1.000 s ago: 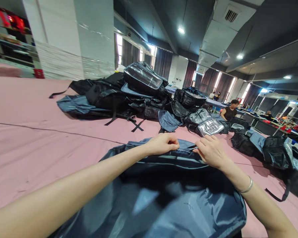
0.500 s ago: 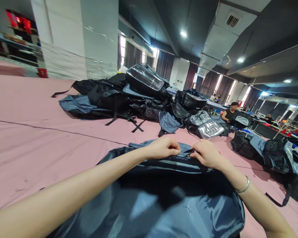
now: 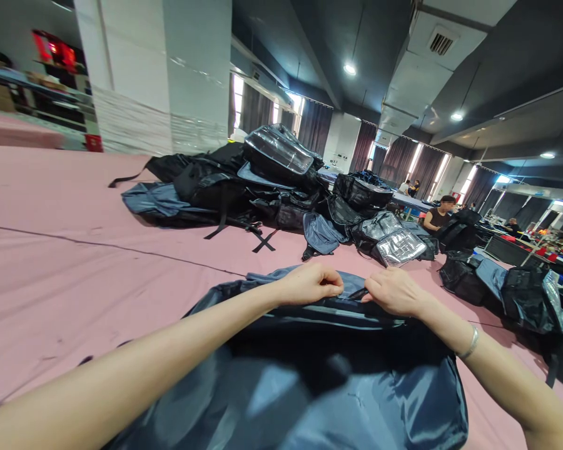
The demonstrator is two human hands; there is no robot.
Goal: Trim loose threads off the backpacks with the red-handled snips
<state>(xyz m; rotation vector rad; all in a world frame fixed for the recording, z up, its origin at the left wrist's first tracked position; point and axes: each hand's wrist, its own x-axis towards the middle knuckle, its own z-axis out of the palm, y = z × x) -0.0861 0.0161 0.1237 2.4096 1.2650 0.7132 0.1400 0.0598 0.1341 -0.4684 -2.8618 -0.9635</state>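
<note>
A black bag with a blue-grey lining (image 3: 328,400) lies opened in front of me, its inside facing up. At its far edge my left hand (image 3: 312,284) is closed, thumb and fingers pinched on the bag's edge. Just right of it my right hand (image 3: 388,290) is closed too, pinching a small black strip (image 3: 357,294) that lies against the blue-grey cloth. A narrow gap separates the two hands. The fingertips of both hands are partly hidden. A silver bracelet (image 3: 470,342) circles my right wrist.
Beyond the bag, a pile of black bags (image 3: 281,181) sits on the pink tabletop (image 3: 75,262). More bags (image 3: 520,294) lie at the right edge. A person (image 3: 438,215) is at the back right. A wrapped pillar (image 3: 159,81) stands at the back left.
My right hand has shifted slightly right, away from my left hand. My left hand stays at the bag's edge. The view has turned slightly left, and the person at the back has moved a bag.
</note>
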